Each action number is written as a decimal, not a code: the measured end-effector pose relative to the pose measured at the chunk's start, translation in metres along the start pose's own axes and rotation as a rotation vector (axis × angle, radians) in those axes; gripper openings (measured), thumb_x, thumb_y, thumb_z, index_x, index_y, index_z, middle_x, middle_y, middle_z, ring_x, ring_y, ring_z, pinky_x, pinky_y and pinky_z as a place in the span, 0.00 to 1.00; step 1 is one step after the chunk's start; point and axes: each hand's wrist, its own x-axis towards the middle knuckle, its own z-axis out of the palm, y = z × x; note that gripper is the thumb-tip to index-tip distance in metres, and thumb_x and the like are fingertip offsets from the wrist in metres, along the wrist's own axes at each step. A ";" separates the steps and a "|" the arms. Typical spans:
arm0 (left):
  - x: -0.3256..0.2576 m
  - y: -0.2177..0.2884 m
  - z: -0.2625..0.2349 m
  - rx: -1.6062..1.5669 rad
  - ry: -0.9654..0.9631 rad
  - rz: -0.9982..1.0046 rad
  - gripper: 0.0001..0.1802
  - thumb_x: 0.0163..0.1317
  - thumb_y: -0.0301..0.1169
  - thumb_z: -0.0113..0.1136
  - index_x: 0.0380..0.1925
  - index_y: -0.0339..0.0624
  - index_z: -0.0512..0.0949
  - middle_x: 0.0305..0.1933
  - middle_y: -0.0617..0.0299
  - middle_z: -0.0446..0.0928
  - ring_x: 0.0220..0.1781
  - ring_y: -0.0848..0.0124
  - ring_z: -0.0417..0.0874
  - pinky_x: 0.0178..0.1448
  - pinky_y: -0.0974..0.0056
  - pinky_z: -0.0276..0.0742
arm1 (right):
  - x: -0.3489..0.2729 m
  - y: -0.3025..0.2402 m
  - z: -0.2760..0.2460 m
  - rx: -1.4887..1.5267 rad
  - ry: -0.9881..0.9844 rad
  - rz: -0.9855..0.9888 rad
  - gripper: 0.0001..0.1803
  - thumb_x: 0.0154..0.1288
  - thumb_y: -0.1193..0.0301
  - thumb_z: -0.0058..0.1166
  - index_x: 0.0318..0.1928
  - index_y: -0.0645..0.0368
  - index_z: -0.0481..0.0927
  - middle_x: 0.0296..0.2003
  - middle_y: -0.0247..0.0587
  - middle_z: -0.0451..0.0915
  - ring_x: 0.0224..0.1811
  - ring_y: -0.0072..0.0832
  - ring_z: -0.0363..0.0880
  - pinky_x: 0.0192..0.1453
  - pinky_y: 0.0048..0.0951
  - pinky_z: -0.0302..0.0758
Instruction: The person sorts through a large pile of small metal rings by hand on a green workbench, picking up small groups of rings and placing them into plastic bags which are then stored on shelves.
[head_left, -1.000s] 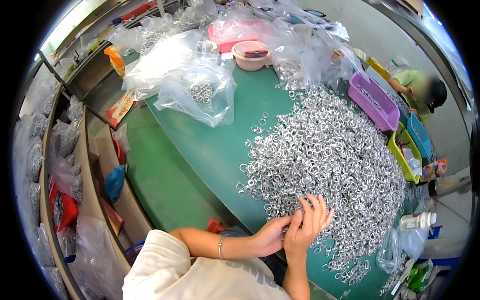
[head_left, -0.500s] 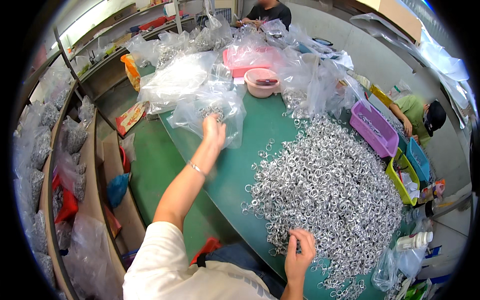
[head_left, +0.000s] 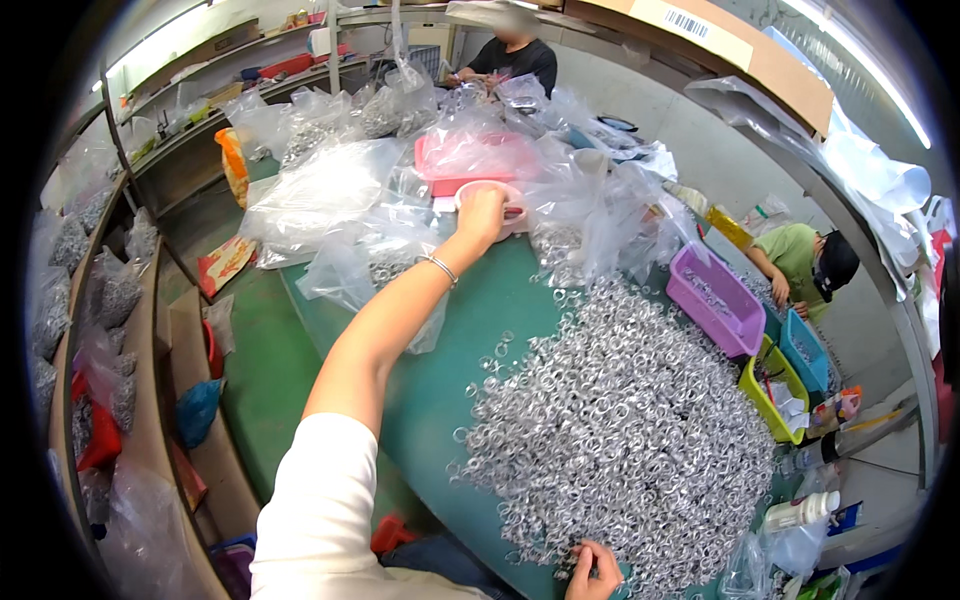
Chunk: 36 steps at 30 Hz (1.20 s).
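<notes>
My left hand point(head_left: 484, 212) reaches far across the green table point(head_left: 425, 395) into the round pale-pink bowl point(head_left: 512, 222). Its fingers are hidden behind the back of the hand, so what they touch cannot be seen. Beside that forearm lies a clear plastic bag point(head_left: 335, 268) with some metal rings in it. A broad heap of small silver metal rings point(head_left: 630, 430) covers the table's right half. At its near edge is my right hand point(head_left: 596, 573), low in the picture, fingers loosely bent and apart, with nothing visible in them.
Clear bags point(head_left: 320, 190) and a pink tray point(head_left: 440, 185) crowd the table's far end. Purple point(head_left: 715, 305), lime point(head_left: 775, 395) and blue point(head_left: 805, 355) baskets line the right side. Shelves of ring-filled bags point(head_left: 115, 290) stand left. Two people point(head_left: 525, 60) point(head_left: 790, 255) sit beyond the table.
My left hand has moved from the clear bag of rings forward and right to the pale-pink bowl. The right hand stays by the heap's near edge. The whole view has shifted slightly.
</notes>
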 end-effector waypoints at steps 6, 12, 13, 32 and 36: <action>0.012 -0.018 0.037 0.323 -0.341 -0.005 0.11 0.48 0.35 0.64 0.26 0.37 0.82 0.35 0.46 0.80 0.40 0.55 0.82 0.42 0.55 0.79 | 0.007 0.013 0.001 -0.053 0.090 -0.017 0.08 0.65 0.75 0.50 0.40 0.65 0.81 0.31 0.42 0.81 0.28 0.24 0.77 0.34 0.25 0.74; 0.019 -0.005 0.032 0.337 -0.476 0.128 0.14 0.55 0.37 0.56 0.26 0.37 0.82 0.30 0.46 0.80 0.34 0.52 0.83 0.36 0.53 0.79 | 0.002 0.027 0.002 0.093 0.103 0.196 0.09 0.67 0.75 0.49 0.42 0.64 0.81 0.29 0.37 0.80 0.24 0.18 0.73 0.27 0.19 0.70; 0.020 -0.008 0.031 0.349 -0.478 0.125 0.14 0.56 0.39 0.56 0.26 0.38 0.82 0.30 0.46 0.80 0.33 0.52 0.83 0.35 0.53 0.79 | 0.004 0.026 0.003 0.078 0.104 0.176 0.09 0.67 0.75 0.49 0.42 0.64 0.81 0.29 0.38 0.80 0.24 0.18 0.73 0.28 0.20 0.71; 0.033 -0.021 0.042 0.251 -0.224 -0.206 0.05 0.48 0.25 0.60 0.26 0.36 0.80 0.31 0.45 0.80 0.36 0.52 0.83 0.40 0.52 0.78 | 0.012 -0.002 -0.002 -0.086 0.088 0.034 0.09 0.64 0.74 0.51 0.39 0.65 0.81 0.33 0.49 0.81 0.36 0.38 0.80 0.43 0.33 0.74; 0.034 -0.035 0.048 0.190 -0.338 -0.212 0.12 0.50 0.37 0.66 0.30 0.41 0.83 0.30 0.50 0.81 0.35 0.55 0.83 0.43 0.56 0.77 | 0.012 0.003 0.001 -0.106 0.098 0.021 0.09 0.64 0.73 0.51 0.40 0.64 0.81 0.33 0.48 0.82 0.37 0.39 0.79 0.44 0.34 0.74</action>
